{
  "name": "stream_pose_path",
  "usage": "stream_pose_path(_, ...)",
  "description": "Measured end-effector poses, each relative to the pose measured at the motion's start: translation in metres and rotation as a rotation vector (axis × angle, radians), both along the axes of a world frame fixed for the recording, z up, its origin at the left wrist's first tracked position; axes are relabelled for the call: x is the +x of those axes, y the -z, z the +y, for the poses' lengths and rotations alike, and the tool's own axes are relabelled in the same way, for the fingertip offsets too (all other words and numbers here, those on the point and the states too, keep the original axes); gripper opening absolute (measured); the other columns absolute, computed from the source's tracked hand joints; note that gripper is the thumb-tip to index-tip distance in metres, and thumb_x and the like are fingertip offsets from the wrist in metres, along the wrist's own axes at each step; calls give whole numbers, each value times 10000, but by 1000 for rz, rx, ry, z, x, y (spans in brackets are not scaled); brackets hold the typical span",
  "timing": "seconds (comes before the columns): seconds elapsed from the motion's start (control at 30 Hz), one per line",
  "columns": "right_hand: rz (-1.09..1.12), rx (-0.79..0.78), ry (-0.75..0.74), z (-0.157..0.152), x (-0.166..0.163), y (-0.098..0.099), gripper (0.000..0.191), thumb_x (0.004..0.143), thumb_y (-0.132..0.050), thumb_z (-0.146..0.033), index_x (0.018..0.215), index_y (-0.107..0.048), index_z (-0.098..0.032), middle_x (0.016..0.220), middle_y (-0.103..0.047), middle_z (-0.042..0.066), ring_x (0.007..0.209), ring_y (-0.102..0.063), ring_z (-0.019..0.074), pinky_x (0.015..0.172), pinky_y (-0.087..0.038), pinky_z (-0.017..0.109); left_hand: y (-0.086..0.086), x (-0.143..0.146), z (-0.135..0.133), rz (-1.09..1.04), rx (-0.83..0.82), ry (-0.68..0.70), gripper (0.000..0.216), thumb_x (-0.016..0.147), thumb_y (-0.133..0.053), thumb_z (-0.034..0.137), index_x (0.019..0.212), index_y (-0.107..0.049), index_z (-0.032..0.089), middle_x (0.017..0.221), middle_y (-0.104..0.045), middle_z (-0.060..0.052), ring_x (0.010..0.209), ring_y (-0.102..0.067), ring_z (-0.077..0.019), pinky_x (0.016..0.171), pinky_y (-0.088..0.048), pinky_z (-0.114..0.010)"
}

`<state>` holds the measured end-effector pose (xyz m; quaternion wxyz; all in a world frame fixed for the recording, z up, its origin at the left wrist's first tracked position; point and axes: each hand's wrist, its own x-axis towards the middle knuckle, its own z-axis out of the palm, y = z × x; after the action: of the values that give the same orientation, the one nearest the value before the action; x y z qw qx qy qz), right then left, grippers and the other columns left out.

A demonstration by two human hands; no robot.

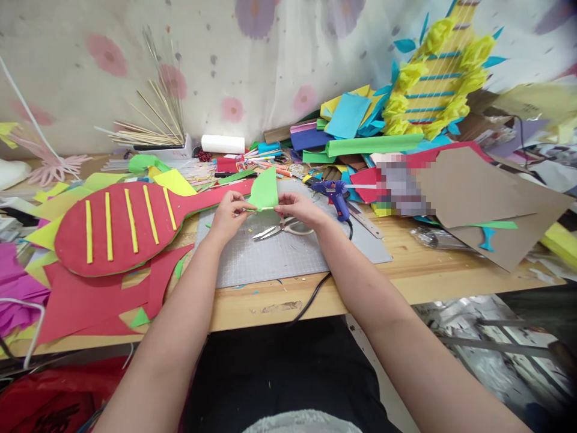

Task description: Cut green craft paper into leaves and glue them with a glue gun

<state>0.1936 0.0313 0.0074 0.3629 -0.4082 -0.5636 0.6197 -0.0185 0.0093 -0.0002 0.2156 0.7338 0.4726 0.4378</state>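
Green paper stands upright over the grey mat, near the scissors, its lower edge pinched at one end by the left hand, at the other by the right hand. That edge looks rolled; even pressure from both thumbs should keep it tight and straight.

The cutting mat lies mid-tabletop, with scissors on it, a paper piece above it and, right of the scissors, a glue gun. Left of the mat, a paddle-shaped board rests on paper sheets. Behind, a paper roll lies right of upright sticks. To the right sit cardboard sheets; behind them stands a stringed model.
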Motion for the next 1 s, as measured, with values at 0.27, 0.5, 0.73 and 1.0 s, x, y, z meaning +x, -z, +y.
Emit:
stream_pose_path(0.27, 139, -73, 203, -1, -16, 3, 313, 571, -730, -168, 737, -465, -188, 579, -562, -58, 544, -544, 92, 591, -447, 243, 0, 17, 2, -521, -168, -381, 187, 693, -653, 255, 843, -571, 178, 830, -547, -7, 651, -543, -88, 630, -485, -242)
stream_pose_path(0.5, 213, -70, 229, -9, -35, 9, 324, 548, -750, -239, 701, -468, -192, 582, -558, -65, 553, -535, 83, 624, -456, 250, -7, 46, -13, -961, -631, -44, 222, 627, -722, 248, 787, -620, 132, 761, -668, -58, 744, -658, -160, 792, -496, -331)
stream_pose_path(0.73, 122, 2, 149, -13, -38, 8, 348, 540, -772, -360, 764, -578, -177, 718, -618, -9, 638, -562, 107, 650, -475, 262, -7, 49, -12, -1011, -617, -194, 194, 619, -727, 202, 765, -621, 130, 718, -677, -40, 694, -663, -172, 727, -527, -338)
stream_pose_path(1.0, 199, 17, 354, -10, -39, 6, 325, 641, -696, -483, 664, -573, -183, 680, -637, 16, 680, -615, 139, 690, -520, 288, -2, 44, -7, -859, -486, -312, 144, 597, -727, 196, 676, -628, 130, 598, -644, -8, 546, -612, -138, 578, -517, -283)
